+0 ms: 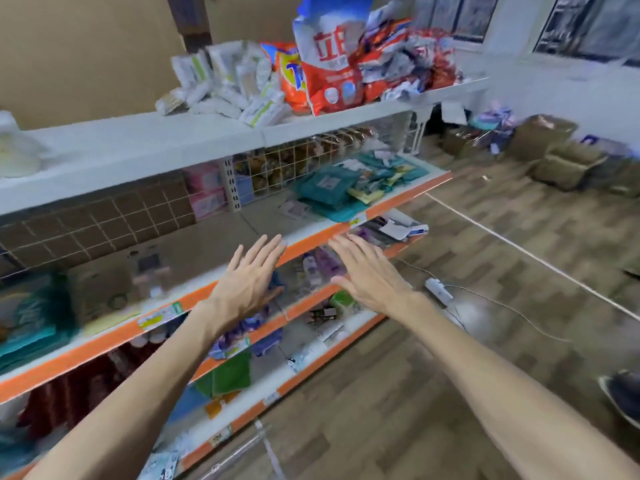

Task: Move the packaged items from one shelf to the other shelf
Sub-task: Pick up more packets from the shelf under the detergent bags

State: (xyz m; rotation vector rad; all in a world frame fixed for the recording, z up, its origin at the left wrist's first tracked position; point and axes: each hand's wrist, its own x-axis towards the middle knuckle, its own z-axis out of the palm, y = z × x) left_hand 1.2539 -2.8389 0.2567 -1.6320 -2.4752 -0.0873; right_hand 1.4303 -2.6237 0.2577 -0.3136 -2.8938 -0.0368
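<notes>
Both arms reach forward toward a store shelf unit with orange front edges; the left hand (pixel 247 278) and the right hand (pixel 367 273) are side by side but apart, palms down, in front of the second shelf (pixel 408 195) edge; the fingers (pixel 346 245) of both hands are spread flat and wide open, and neither hand holds anything.

The packaged items are at several levels; on the top shelf (pixel 138 147) there is a heap of white packets (pixel 225 81), beside it an orange bag (pixel 291 76), then a tall red and white bag (pixel 329 71) that stands upright, and to the right a pile of crumpled red and silver bags (pixel 408 57); on the second shelf, well beyond the hands, lie teal packets (pixel 329 188), overlapping each other; behind them is a wire grid (pixel 294 161); at the left on the same level sits a cardboard box (pixel 100 292).

The lower shelves hold purple packets (pixel 325 265) and a green cloth (pixel 232 375), partly blurred; on the wooden floor (pixel 485 341) a white power strip (pixel 439 289) lies near the shelf unit; brown boxes (pixel 554 150) are stacked far at the right.
</notes>
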